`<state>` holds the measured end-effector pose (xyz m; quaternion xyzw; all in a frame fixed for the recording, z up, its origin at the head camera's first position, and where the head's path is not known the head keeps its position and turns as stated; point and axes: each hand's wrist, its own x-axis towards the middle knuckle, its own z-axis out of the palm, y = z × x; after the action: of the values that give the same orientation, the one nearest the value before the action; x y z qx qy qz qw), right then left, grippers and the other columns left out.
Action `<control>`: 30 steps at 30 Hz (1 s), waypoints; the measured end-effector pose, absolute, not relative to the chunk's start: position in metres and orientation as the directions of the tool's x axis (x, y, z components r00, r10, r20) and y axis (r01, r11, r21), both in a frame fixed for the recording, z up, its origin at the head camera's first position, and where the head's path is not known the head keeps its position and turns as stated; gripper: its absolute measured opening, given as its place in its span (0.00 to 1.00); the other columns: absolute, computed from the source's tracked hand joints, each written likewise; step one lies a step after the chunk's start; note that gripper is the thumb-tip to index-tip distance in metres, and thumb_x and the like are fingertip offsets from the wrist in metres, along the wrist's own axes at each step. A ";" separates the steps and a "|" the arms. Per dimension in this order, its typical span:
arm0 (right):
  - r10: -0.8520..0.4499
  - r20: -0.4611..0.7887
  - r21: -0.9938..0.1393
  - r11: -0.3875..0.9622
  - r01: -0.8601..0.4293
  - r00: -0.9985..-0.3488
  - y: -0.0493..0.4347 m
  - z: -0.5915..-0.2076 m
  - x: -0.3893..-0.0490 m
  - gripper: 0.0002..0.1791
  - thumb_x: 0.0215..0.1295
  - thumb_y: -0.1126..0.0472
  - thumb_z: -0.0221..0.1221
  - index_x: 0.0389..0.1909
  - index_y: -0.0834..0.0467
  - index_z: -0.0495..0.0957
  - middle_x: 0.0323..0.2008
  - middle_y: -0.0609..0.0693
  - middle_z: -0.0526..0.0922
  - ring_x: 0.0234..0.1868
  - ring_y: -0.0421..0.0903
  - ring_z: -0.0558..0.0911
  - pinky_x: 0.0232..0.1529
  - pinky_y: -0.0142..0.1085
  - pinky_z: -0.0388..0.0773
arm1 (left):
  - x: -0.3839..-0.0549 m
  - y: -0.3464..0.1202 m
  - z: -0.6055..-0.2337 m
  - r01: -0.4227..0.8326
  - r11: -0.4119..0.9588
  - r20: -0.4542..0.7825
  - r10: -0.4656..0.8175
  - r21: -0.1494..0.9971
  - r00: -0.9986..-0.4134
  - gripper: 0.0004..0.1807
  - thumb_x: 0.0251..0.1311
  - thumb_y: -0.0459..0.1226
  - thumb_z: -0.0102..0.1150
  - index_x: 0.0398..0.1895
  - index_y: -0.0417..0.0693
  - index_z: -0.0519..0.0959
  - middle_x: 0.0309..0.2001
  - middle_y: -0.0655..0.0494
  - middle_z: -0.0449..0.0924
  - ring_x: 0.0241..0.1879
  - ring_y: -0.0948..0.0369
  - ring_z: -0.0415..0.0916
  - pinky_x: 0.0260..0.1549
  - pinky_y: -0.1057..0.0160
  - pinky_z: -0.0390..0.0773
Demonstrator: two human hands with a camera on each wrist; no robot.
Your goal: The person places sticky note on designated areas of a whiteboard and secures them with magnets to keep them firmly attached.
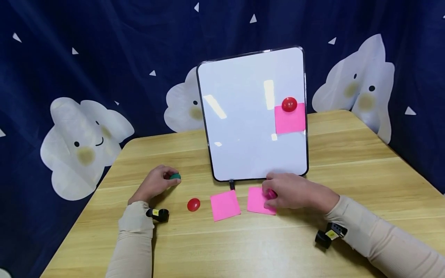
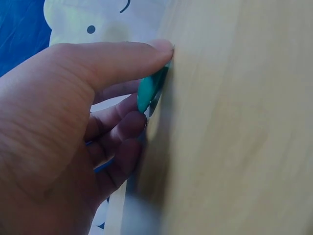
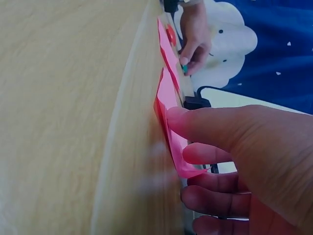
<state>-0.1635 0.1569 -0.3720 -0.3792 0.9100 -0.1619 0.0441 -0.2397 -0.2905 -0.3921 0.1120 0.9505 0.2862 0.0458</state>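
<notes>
My left hand [image 1: 158, 183] pinches a green round magnet [image 2: 151, 88] between thumb and fingers, low at the left of the table. At the right-hand pink sticky note [image 1: 255, 200], my right hand [image 1: 292, 191] has its thumb and index finger on the paper, which buckles between them. In the right wrist view the thumb [image 3: 183, 120] lies against that note, and its edge stands off the wood. A second pink sticky note [image 1: 225, 205] lies to the left, with a red round magnet [image 1: 193, 204] beside it, nearer my left hand.
Behind the notes a black-framed whiteboard [image 1: 243, 146] stands tilted on the table. Another pink sticky note [image 1: 290, 122] is on its right side under a red magnet [image 1: 289, 104]. A black stand foot [image 1: 231, 185] juts out below the board. A dark blue curtain [image 1: 139, 34] hangs behind the wooden table [image 1: 208, 251].
</notes>
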 end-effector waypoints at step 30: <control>-0.695 0.158 -0.397 0.606 -0.689 -0.702 0.158 -0.370 -0.169 0.10 0.58 0.72 0.66 0.31 0.52 0.82 0.30 0.41 0.73 0.34 0.40 0.72 0.36 0.33 0.76 | -0.237 -0.295 -0.391 0.210 0.820 -0.011 0.255 0.533 -0.967 0.27 0.62 0.50 0.68 0.58 0.42 0.81 0.46 0.48 0.78 0.43 0.54 0.74 0.47 0.52 0.75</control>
<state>-0.1693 0.1578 -0.3704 -0.3863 0.8961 -0.2186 0.0063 -0.2370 -0.2949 -0.3910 0.1220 0.9529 0.2745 0.0409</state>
